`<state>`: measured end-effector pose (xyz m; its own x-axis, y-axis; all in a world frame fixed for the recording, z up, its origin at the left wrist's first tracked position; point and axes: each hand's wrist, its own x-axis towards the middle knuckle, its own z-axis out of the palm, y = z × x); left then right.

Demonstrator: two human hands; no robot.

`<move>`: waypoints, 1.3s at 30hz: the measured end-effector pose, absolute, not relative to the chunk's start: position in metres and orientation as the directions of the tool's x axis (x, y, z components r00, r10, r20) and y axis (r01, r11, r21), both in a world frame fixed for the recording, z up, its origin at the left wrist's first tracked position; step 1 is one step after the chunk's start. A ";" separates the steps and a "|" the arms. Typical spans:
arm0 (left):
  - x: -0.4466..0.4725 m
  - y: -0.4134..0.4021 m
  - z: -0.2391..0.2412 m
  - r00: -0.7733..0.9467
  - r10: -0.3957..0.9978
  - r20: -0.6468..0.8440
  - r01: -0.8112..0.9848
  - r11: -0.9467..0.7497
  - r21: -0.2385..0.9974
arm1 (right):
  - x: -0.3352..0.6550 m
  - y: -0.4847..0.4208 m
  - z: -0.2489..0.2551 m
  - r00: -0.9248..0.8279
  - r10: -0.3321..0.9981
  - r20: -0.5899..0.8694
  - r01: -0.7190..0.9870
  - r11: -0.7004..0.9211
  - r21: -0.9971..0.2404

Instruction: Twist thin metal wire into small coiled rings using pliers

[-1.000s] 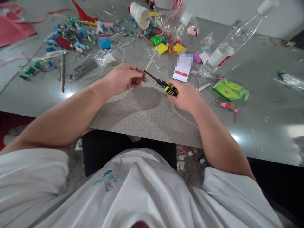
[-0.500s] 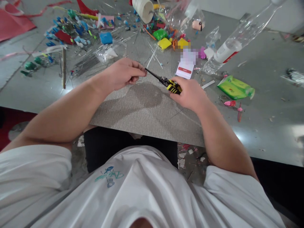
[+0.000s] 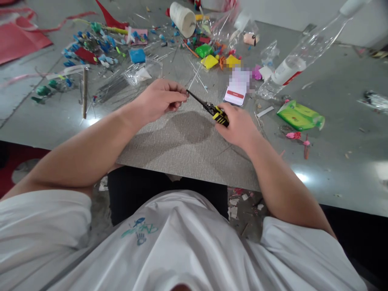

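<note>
My right hand (image 3: 238, 124) is closed around the black-and-yellow handles of long-nose pliers (image 3: 209, 107). The thin jaws point up and left, and their tip meets the fingertips of my left hand (image 3: 165, 99). Thumb and fingers of that left hand are pinched together at the tip; whatever lies between them is too small to make out. Both hands are above a grey textured mat (image 3: 188, 149) at the table's front edge. Beyond them, several thin wires (image 3: 198, 76) lie on the table.
A phone (image 3: 235, 91) lies behind the pliers. On the right are a tall clear bottle (image 3: 291, 66) and a green packet (image 3: 300, 115). Coloured clay packs (image 3: 209, 62), a white cup (image 3: 182, 20) and a wooden stick (image 3: 85, 93) lie farther back and left.
The whole view has shifted slightly, with the table lower in the picture. My right hand and the pliers have turned a little; the jaw tip stays at my left fingertips.
</note>
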<state>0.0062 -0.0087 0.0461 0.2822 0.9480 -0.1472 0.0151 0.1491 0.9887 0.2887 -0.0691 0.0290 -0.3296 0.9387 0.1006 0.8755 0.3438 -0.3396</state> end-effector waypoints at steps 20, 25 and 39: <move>0.001 -0.006 0.040 0.320 0.938 -0.133 0.048 0.125 0.991 | 0.285 -0.026 0.051 -0.268 0.963 0.032 0.840 0.250 -0.481; 0.002 -0.006 0.040 0.336 0.937 -0.097 0.058 0.082 0.995 | 0.274 0.014 0.057 -0.352 0.935 -0.049 0.861 0.303 -0.410; 0.000 -0.003 0.040 0.363 0.930 -0.052 0.091 0.020 0.996 | 0.281 0.014 0.088 -0.285 0.956 -0.064 0.885 0.237 -0.401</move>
